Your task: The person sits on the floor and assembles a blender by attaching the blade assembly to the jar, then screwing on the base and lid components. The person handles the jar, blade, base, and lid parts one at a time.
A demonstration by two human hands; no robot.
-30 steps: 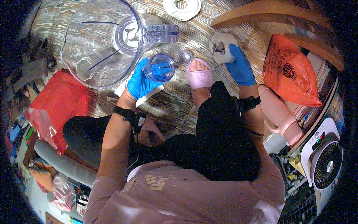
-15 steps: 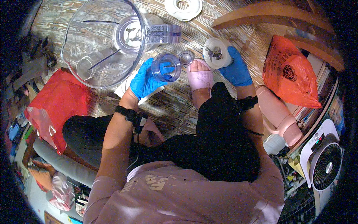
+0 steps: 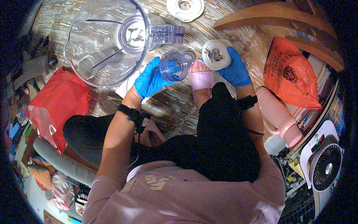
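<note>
My left hand [image 3: 151,79], in a blue glove, grips a small clear plastic cup [image 3: 172,66] tipped on its side with its mouth toward the right. My right hand [image 3: 235,69], also gloved in blue, holds a round white blade base [image 3: 215,54] with metal blades showing at its centre. The two parts are a short gap apart, above my foot in a pink slipper [image 3: 200,78]. A small clear ring [image 3: 189,57] lies on the floor between them.
A large clear bowl [image 3: 80,48] with a blade unit inside sits at the upper left. A white lid [image 3: 185,7] lies at the top. Red bag [image 3: 56,100] left, orange bag [image 3: 291,74] right, pink jug [image 3: 279,115], white fan [image 3: 324,168], wooden chair legs [image 3: 261,16].
My left hand has tilted the clear cup and carried it rightward. My right hand has turned the white base so its blades face up and raised it slightly.
</note>
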